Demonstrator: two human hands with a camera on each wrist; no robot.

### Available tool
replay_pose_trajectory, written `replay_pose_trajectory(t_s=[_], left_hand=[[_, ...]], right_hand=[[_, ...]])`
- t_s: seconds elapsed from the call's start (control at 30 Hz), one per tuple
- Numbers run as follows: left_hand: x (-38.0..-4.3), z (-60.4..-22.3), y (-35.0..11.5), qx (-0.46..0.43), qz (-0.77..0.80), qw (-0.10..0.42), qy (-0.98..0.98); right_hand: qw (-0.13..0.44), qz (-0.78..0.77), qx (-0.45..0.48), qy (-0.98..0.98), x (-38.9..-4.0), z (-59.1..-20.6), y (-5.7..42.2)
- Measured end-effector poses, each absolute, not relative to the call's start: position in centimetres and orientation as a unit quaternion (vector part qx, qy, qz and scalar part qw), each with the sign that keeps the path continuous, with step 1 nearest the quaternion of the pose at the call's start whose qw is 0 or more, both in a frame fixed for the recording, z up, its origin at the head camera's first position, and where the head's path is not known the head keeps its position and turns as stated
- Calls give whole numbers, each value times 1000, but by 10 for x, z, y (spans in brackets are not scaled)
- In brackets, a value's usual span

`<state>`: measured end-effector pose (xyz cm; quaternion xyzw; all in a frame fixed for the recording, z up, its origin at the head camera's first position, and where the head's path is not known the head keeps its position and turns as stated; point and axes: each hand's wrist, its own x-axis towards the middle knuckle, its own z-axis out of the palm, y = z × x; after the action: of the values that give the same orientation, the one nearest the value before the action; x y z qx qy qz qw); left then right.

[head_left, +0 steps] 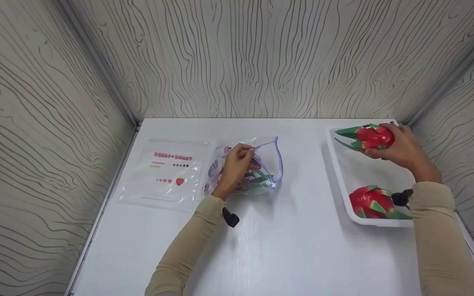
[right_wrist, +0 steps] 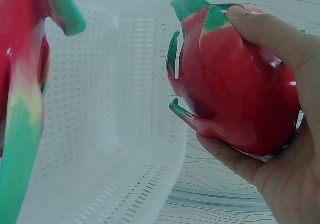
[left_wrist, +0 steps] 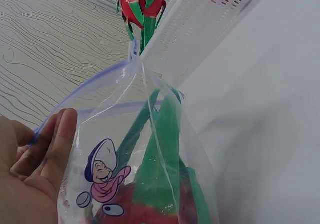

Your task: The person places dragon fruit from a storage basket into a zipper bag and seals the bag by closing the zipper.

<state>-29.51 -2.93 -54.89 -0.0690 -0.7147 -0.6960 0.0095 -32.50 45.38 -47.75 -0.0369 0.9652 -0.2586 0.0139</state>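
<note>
My left hand (head_left: 233,168) pinches the purple-edged rim of a clear zip bag (head_left: 277,164) whose mouth gapes to the right. Through its printed plastic, the left wrist view shows a red dragon fruit (left_wrist: 157,184) with long green leaves. My right hand (head_left: 407,152) grips another dragon fruit (head_left: 372,137) over the far part of a white basket, thumb on one side and fingers beneath. Its green leaves point left in the head view. In the right wrist view, the gripped fruit (right_wrist: 240,79) appears beside the basket wall.
The white perforated basket (head_left: 338,174) stands at the right of the white table (head_left: 294,246). One more dragon fruit (head_left: 370,201) lies in its near end, partly hidden by the right sleeve. A flat clear bag (head_left: 167,168) with red print lies at left. Wood-patterned walls surround the table.
</note>
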Motion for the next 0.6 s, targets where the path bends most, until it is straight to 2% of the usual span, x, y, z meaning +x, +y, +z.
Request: replay_pose_trajectory(t_s=[0.6], left_hand=[[-294,-546,-29,-53,-692,3,-720]], right_hand=[[-16,-254,-45,966,-318,-465,443]])
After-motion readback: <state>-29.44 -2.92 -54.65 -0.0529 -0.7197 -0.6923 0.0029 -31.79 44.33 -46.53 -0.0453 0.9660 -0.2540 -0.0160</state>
